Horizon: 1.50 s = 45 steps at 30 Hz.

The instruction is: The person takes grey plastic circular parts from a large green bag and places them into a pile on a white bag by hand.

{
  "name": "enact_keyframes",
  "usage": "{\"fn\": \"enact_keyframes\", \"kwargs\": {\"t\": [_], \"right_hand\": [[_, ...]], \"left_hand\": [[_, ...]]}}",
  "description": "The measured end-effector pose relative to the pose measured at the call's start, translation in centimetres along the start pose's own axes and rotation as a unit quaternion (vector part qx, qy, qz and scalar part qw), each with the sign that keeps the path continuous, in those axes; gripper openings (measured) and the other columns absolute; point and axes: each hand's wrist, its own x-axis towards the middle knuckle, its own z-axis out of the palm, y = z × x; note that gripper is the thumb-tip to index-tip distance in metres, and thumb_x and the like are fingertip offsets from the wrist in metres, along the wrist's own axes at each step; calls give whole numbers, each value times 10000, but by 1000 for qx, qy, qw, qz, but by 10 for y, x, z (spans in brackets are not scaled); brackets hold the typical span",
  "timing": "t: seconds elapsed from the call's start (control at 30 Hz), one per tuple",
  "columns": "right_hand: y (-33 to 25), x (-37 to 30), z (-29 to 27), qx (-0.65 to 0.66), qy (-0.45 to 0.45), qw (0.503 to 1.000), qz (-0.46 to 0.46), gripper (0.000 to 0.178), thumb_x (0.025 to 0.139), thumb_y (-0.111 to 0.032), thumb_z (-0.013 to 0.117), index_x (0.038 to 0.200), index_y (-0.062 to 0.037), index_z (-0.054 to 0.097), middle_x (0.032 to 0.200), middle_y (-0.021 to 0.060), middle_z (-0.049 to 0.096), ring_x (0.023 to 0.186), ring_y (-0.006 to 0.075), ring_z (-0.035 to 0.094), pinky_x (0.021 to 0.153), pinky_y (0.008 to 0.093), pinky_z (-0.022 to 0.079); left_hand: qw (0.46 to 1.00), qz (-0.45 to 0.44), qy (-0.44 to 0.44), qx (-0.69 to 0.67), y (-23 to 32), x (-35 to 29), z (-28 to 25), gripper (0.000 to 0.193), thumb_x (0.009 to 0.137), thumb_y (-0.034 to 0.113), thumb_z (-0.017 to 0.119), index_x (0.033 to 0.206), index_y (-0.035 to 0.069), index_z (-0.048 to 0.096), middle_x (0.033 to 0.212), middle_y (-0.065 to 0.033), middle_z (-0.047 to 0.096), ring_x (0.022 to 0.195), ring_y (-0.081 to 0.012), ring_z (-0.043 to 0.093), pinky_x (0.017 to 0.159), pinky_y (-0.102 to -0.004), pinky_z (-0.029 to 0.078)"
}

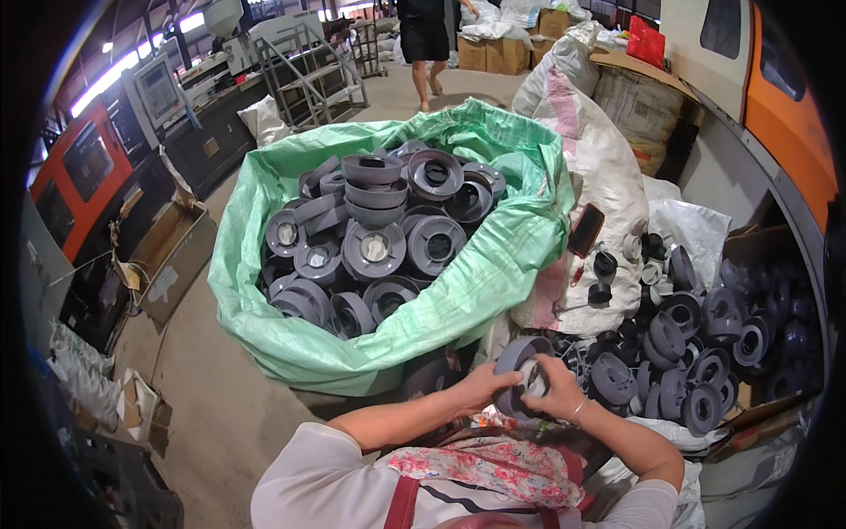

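Observation:
In front of my body I hold a grey round plastic cup-shaped part (508,360), tilted so that its hollow faces right. My left hand (486,386) is closed on its near rim, thumb on top. My right hand (559,393) has its fingers at the opening, pinched around a whitish round piece (532,377) inside; how far in that piece sits is partly hidden. Beyond my left hand stands a big green woven sack (370,360), its mouth wide, heaped with similar grey parts (374,249), some with white or black centres.
To the right lies a pile of loose grey parts (671,339). A white woven sack (608,185) leans beside it, carrying a phone (586,231) and small black caps (604,264). Machines flank both sides. A person (423,44) walks at the back, near cardboard boxes (498,55).

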Motion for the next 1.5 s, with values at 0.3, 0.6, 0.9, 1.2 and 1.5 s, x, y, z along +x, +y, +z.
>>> {"fn": "enact_keyframes", "kwargs": {"t": [0.3,0.6,0.9,1.2,1.5], "right_hand": [[-5,23,-14,339,-15,925,172,629,749,-357,696,1085,114,450,861,206,619,733,232,643,633,313,546],[25,94,-94,269,164,927,205,185,829,-154,572,829,28,606,621,70,575,489,117,545,371,261,420],[-6,199,-210,232,338,901,140,356,872,-258,529,609,-20,499,463,17,448,371,99,419,354,247,347],[-160,81,-177,435,-94,751,-488,74,772,38,560,743,101,587,602,169,532,412,241,446,363,326,327],[-164,45,-184,477,-112,672,-555,159,824,-4,493,880,118,578,567,110,455,437,226,418,372,328,288]], "left_hand": [[935,169,6,312,21,-8,14,677,774,239,678,1281,-61,343,1082,-138,558,926,-154,545,809,-276,452],[615,587,295,436,191,-47,-9,801,722,118,702,1360,-13,236,1356,-192,335,1249,-280,337,1028,-351,253],[805,464,154,336,105,-17,4,127,890,73,505,814,-20,545,740,-33,550,654,-82,493,615,-216,406],[847,373,107,363,72,-2,-15,277,899,135,484,674,-18,536,680,-45,556,680,-103,494,737,-269,417],[864,297,118,390,63,-10,1,261,878,92,510,640,-14,521,647,-47,550,657,-107,509,629,-246,420]]}}
